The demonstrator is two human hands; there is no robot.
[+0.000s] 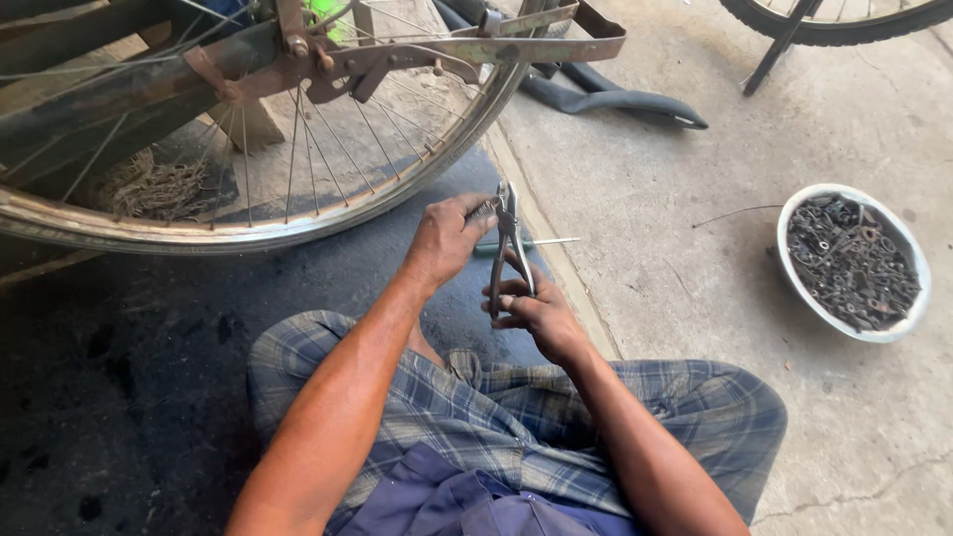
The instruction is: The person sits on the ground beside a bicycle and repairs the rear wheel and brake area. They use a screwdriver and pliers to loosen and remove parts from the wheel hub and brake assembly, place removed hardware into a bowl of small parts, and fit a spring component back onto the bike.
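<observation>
head view, looking down: a person sits on the floor in a checked wrap, both forearms reaching toward twelve o'clock. the right hand is clenched around the handles of a pair of pliers, which stand nearly upright at the centre of the picture, jaws at the top. the left hand sits just beside the jaws at about nine o'clock from them, its fingers pinched on something small at the tip; what that piece is cannot be told. behind the pliers a thin screwdriver lies on the floor, its shaft pointing to three o'clock. a spoked bicycle wheel with a bare metal rim fills the ten to twelve o'clock area, near the left hand but not touching it. at three o'clock, well apart, a white bowl holds dark nuts and bolts. a black inner tube lies at one o'clock.

as a judgement: the left fingertips are very close to the jaws, so a hard squeeze or a slip could nip them. the small piece could spring free and be lost on the grey floor. a slip toward twelve o'clock could send the knuckles into the spokes.
</observation>
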